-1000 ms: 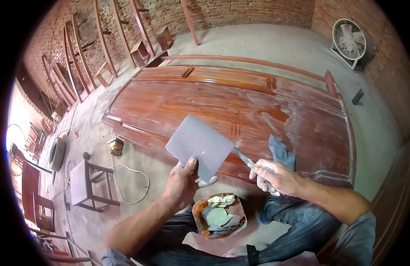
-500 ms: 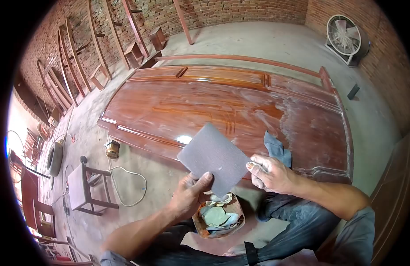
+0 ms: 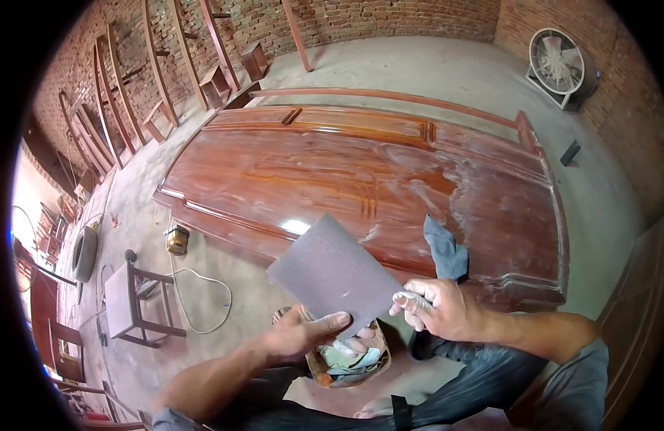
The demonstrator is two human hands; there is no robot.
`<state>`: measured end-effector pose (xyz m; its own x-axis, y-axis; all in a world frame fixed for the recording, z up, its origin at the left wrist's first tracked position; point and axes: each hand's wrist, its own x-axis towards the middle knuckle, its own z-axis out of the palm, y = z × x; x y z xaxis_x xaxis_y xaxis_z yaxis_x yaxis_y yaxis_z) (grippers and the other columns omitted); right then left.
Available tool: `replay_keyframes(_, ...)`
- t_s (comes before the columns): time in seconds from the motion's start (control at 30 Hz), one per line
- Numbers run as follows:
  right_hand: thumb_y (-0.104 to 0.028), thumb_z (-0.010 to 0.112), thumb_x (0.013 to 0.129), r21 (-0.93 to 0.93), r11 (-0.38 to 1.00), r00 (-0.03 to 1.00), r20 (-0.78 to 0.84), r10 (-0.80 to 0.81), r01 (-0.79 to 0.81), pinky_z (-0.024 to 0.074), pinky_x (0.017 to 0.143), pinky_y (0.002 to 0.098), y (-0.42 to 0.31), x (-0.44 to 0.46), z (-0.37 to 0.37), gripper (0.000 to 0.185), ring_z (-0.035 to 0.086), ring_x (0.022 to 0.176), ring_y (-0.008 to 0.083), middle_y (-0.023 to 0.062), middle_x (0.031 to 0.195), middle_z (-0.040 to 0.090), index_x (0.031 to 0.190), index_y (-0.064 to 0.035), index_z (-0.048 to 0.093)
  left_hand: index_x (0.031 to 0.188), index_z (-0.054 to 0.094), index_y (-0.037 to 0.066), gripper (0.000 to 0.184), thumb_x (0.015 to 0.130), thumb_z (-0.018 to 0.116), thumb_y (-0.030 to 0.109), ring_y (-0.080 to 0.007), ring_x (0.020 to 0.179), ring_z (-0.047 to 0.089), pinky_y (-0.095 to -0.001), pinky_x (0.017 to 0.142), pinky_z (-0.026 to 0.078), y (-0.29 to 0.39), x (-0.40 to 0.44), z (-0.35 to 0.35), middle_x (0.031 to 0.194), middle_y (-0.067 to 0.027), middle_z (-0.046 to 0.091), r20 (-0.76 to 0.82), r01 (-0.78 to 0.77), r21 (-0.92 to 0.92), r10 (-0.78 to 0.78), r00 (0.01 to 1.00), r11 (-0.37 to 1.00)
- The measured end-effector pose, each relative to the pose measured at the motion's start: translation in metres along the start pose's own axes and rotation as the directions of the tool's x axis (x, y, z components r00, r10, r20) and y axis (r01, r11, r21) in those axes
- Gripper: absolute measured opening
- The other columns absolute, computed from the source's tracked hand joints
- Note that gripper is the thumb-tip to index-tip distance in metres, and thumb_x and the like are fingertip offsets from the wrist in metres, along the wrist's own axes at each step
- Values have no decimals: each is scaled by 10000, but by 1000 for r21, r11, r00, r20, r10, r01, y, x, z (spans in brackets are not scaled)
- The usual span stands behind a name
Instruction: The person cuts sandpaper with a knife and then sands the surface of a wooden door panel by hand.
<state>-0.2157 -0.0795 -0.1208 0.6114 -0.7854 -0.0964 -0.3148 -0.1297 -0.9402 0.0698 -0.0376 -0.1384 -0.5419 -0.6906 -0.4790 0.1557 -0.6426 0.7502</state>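
Note:
A grey sheet of sandpaper (image 3: 330,269) is held up in front of me, tilted so that one corner points away. My left hand (image 3: 303,334) grips its lower edge, thumb on top and fingers underneath. At the right corner, my right hand (image 3: 443,310) pinches the sheet with dusty, whitened fingers. Beyond it lies a large reddish-brown wooden panel (image 3: 267,161), glossy in places and smeared with pale residue. A blue-grey cloth (image 3: 445,251) rests over the panel's near edge. Below the sheet, a box (image 3: 386,363) holds scraps of cloth or paper, partly hidden by my left hand.
A small stool (image 3: 120,302) stands at left, near a yellowish can-like object (image 3: 177,241) and a looped hose (image 3: 228,305). Wooden frames (image 3: 160,68) lean on the brick wall. A drum fan (image 3: 558,61) sits at back right. Another panel (image 3: 633,316) is at right.
The sandpaper and both hands have moved slightly down, and the sheet and left hand also to the left. The view has shifted a little. Both hands still hold the sheet.

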Motion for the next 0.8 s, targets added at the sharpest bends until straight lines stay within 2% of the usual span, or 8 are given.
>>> replay_keyframes(0.1, -194, 564, 1075, 4, 1000, 1000, 13, 16, -16, 488, 571, 300, -10, -10, 1, 280, 598, 581, 105, 77, 645, 648, 993, 16, 729, 1293, 653, 6, 382, 1034, 673, 286, -184, 1037, 715, -334, 887, 595, -2, -5, -14, 1138, -103, 758, -31, 80, 165, -76, 997, 983)
replay_keyframes(0.2, -130, 593, 1044, -15, 999, 998, 41, 44, -44, 493, 563, 314, -18, -18, 3, 202, 602, 565, 123, 85, 644, 648, 996, 11, 729, 1334, 576, -70, 350, 1074, 576, 164, -323, 955, 750, -430, 830, 637, -3, -9, -14, 1098, -251, 738, 8, 24, 217, -26, 1000, 976)
replay_keyframes(0.27, -111, 605, 1030, -47, 998, 999, 27, -39, 40, 495, 553, 326, -15, -26, 7, 165, 604, 555, 135, 78, 641, 651, 1008, 0, 724, 1313, 594, -72, 334, 1073, 578, 161, -320, 951, 752, -428, 828, 638, 4, -17, -5, 1091, -249, 741, 11, 40, 232, -44, 999, 972)
replay_keyframes(0.4, -93, 602, 1021, -71, 997, 998, 67, -6, 10, 494, 546, 322, -12, -32, 8, 142, 606, 566, 130, 68, 647, 643, 1022, 0, 710, 1293, 616, -72, 315, 1071, 582, 149, -309, 943, 756, -423, 826, 639, -4, -21, -12, 1075, -234, 749, 26, 33, 314, -43, 999, 949)
replay_keyframes(0.53, -125, 594, 1054, 77, 993, 996, -9, 91, -90, 475, 553, 293, 10, -38, -3, 158, 560, 576, 96, 27, 677, 628, 1036, -7, 696, 1306, 610, -81, 346, 1058, 610, 160, -295, 991, 747, -412, 848, 636, 1, -39, -32, 1097, -215, 747, 41, -71, 119, 67, 997, 990)
replay_keyframes(0.63, -251, 495, 1124, 103, 989, 994, 7, 107, -107, 472, 592, 275, -9, -23, -3, 315, 558, 599, 78, 9, 644, 583, 1110, 17, 660, 1339, 580, -76, 365, 1054, 612, 150, -310, 1042, 732, -422, 889, 624, -6, -36, 1, 1154, -237, 725, -9, 100, 450, -108, 994, 888)
replay_keyframes(0.67, -249, 484, 1127, 78, 992, 995, -21, 102, -100, 472, 596, 274, -12, -20, -4, 318, 555, 597, 79, 10, 646, 583, 1122, 20, 653, 1365, 554, -60, 397, 1047, 629, 165, -317, 1078, 715, -437, 927, 607, -18, -28, -6, 1193, -238, 707, 68, 210, 223, -230, 971, 952)
replay_keyframes(0.8, -259, 474, 1125, 78, 995, 995, -78, 68, -62, 474, 591, 271, -22, -17, 0, 310, 550, 591, 77, 29, 697, 608, 1169, 18, 605, 1359, 590, 9, 407, 1030, 675, 232, -204, 963, 714, -365, 768, 628, -17, -11, -25, 1154, -103, 732, -26, -15, -197, 10, 1000, 980)
